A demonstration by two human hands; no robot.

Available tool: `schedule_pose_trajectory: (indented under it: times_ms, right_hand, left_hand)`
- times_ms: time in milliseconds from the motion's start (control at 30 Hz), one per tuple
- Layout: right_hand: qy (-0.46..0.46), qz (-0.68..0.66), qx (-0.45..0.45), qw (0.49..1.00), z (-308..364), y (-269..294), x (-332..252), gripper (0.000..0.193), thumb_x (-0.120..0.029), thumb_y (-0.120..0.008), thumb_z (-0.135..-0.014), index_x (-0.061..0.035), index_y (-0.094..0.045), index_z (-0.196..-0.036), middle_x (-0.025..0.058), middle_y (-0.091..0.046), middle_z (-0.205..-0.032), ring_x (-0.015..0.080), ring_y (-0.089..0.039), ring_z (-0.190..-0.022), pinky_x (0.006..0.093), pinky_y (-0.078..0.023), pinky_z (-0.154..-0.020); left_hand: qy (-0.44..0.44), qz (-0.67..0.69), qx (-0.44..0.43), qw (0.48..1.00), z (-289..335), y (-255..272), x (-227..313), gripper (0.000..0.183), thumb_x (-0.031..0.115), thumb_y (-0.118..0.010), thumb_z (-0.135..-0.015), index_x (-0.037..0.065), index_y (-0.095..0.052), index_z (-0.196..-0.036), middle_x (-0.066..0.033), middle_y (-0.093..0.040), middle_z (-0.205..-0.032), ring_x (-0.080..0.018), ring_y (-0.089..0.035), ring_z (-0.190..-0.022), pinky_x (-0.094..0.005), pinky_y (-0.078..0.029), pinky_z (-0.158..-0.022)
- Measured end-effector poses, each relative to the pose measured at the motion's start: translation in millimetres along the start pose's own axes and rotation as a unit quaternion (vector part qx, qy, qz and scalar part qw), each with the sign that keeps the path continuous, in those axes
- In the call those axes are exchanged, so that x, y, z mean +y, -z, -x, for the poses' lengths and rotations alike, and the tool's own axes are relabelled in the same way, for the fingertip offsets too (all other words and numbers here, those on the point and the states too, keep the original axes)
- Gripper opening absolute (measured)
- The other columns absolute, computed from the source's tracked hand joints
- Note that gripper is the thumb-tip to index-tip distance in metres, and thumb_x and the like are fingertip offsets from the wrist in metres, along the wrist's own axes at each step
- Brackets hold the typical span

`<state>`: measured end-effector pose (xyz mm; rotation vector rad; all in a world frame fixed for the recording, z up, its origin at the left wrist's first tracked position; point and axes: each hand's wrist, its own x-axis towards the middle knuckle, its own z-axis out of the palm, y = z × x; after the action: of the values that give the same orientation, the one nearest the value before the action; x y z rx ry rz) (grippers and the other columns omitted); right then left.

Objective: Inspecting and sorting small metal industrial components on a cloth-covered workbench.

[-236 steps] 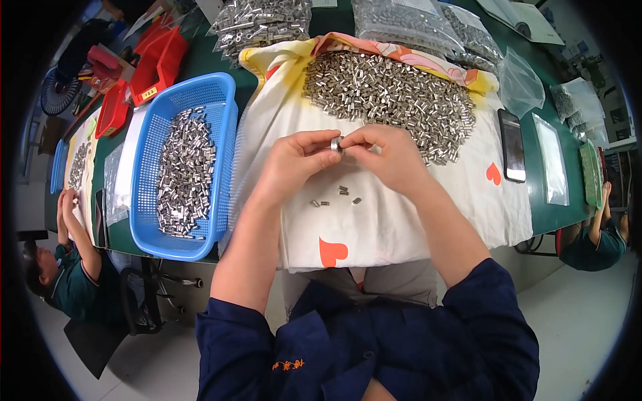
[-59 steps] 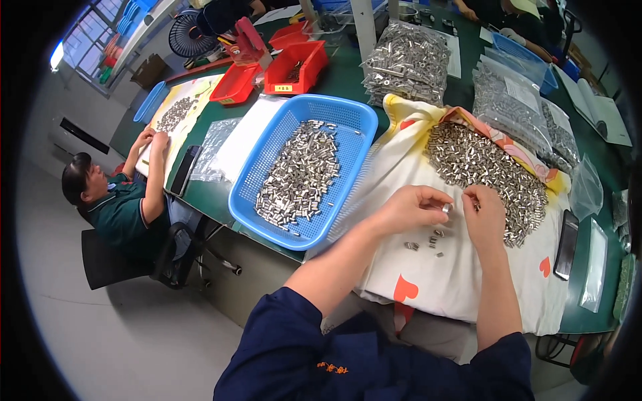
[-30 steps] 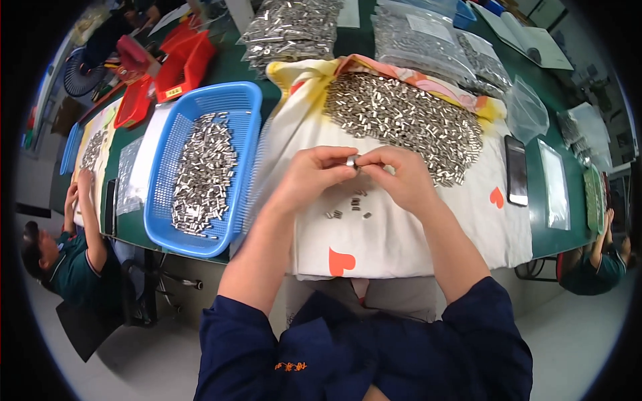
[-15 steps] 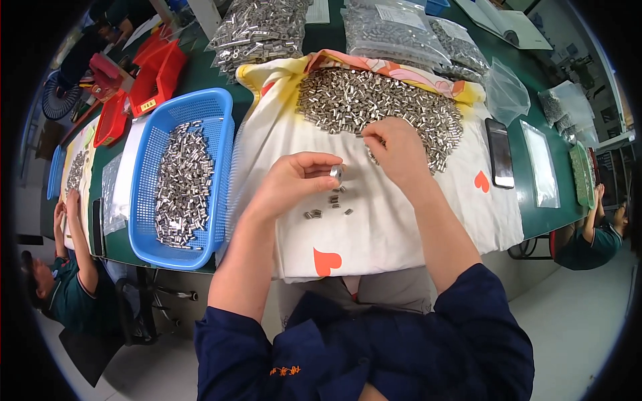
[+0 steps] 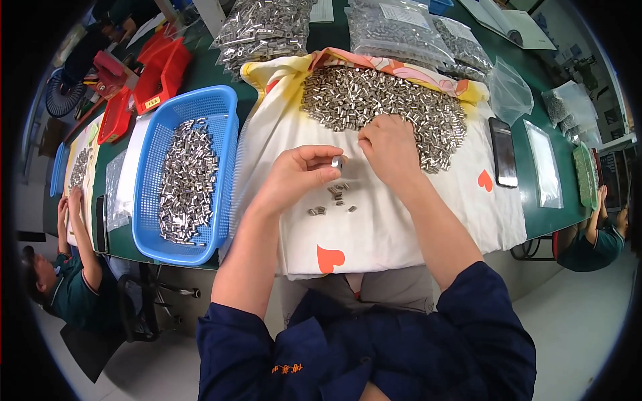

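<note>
My left hand point(image 5: 294, 177) pinches a short, round metal piece point(image 5: 337, 162) between thumb and fingers, just above a white cloth point(image 5: 381, 230). At the lower edge of a wide heap of small metal cylinders point(image 5: 381, 93), my right hand point(image 5: 390, 150) has its fingers curled down and drawn together. Whatever those fingertips hold, if anything, is hidden behind the hand. Below the left hand, several loose metal cylinders point(image 5: 339, 198) lie on the cloth, apart from the heap.
A blue plastic basket point(image 5: 235, 127) with more cylinders stands left. Bags of metal parts point(image 5: 394, 37) line the back. A phone point(image 5: 503, 154) and a clear plastic bag point(image 5: 542, 160) lie right. Red bins point(image 5: 160, 73) sit far left. Other people work at both sides.
My right hand has shifted slightly left and down, its fingers still at the heap's edge. The round metal piece has turned a little in my left hand.
</note>
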<state>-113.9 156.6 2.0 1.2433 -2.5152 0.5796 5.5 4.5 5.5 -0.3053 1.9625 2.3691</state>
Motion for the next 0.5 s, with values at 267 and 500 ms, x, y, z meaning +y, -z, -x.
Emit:
schedule_pose_trajectory:
  times_ms: [267, 500]
  right_hand:
    - [-0.128, -0.438, -0.131, 0.88, 6, 24, -20, 0.009, -0.006, -0.061, -0.072, -0.0034, -0.063, -0.08, 0.0038, -0.061, -0.075, 0.0146, -0.055, -0.067, 0.0257, -0.044, -0.063]
    - [-0.024, -0.301, -0.039, 0.953, 13, 17, -25, 0.01, -0.006, -0.062, -0.07, -0.0023, -0.062, -0.079, 0.0059, -0.06, -0.074, 0.0166, -0.057, -0.069, 0.0268, -0.045, -0.063]
  left_hand:
    - [-0.005, 0.082, 0.027, 0.996, -4, 3, -4, 0.035, 0.0, -0.062, -0.076, -0.001, -0.054, -0.109, -0.0038, -0.06, -0.091, -0.0088, -0.056, -0.081, -0.0212, -0.045, -0.074]
    - [-0.004, 0.053, 0.021, 0.998, -4, 2, -6, 0.035, 0.002, -0.064, -0.075, -0.002, -0.055, -0.109, -0.0047, -0.061, -0.091, -0.0094, -0.057, -0.081, -0.0211, -0.046, -0.074]
